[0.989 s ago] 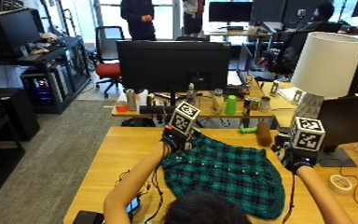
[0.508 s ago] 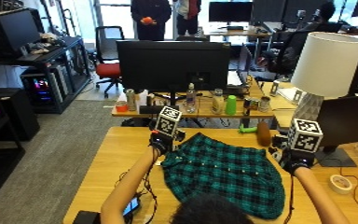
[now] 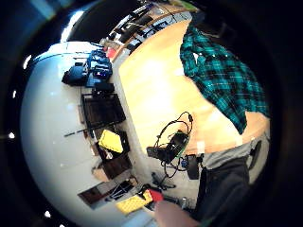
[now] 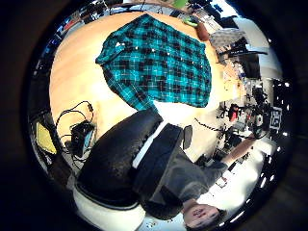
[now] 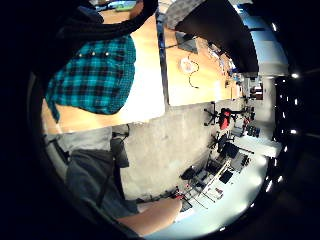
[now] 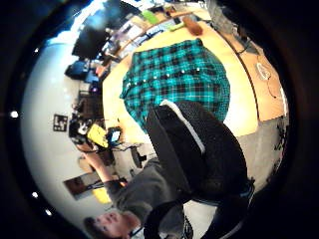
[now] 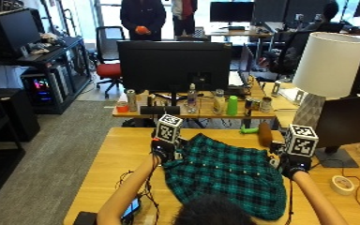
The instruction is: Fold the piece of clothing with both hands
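A green and black plaid shirt [image 7: 227, 173] lies spread flat on the wooden table [image 7: 121, 154], in front of the person. My left hand [image 7: 163, 151] sits at the shirt's far left corner. My right hand [image 7: 291, 165] is at its far right edge. Marker cubes hide how either hand meets the cloth. Both thumb side palm views take in the whole shirt [image 4: 159, 62] [image 6: 179, 79] with the person's head in front of it. The little finger side views catch only part of the shirt [image 3: 222, 75] [image 5: 95, 75].
A phone with tangled cables [image 7: 132, 206] lies near the table's front left. A roll of tape [image 7: 342, 184] lies at the right. A brown object [image 7: 265, 133] and a green one [image 7: 249, 130] lie behind the shirt. A lamp [image 7: 326, 70] and a dark screen [image 7: 348, 126] stand at the right.
My left hand has moved left and toward the person along the shirt's left side, and that side now lies wider. My right hand has barely moved.
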`<move>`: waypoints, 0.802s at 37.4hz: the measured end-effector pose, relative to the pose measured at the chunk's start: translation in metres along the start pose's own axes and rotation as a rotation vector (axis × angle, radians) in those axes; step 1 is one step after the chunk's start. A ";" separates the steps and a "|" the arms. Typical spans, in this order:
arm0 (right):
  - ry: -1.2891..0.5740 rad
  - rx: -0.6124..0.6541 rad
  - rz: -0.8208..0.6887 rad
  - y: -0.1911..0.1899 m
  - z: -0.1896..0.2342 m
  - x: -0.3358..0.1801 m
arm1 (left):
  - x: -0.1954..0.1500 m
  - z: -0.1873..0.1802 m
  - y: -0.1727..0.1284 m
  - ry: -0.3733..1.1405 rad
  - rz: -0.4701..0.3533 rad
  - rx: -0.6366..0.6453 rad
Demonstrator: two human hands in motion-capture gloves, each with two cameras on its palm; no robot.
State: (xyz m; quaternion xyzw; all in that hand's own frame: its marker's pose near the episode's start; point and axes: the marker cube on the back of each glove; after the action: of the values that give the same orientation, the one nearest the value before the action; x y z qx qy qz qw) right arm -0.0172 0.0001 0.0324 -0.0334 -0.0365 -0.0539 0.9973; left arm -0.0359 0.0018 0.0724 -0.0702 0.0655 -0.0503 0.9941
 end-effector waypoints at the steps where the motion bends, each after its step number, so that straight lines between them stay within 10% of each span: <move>1: 0.001 -0.007 0.000 0.000 0.002 0.001 | 0.002 0.002 0.001 -0.001 0.007 -0.007; 30: -0.022 -0.206 -0.044 -0.015 0.107 -0.001 | 0.063 0.128 -0.031 0.096 0.219 -0.148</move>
State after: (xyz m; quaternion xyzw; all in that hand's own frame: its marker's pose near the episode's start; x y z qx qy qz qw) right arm -0.0271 -0.0068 0.1396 -0.1353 -0.0426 -0.0788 0.9867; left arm 0.0414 -0.0190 0.1947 -0.1331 0.1238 0.0601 0.9815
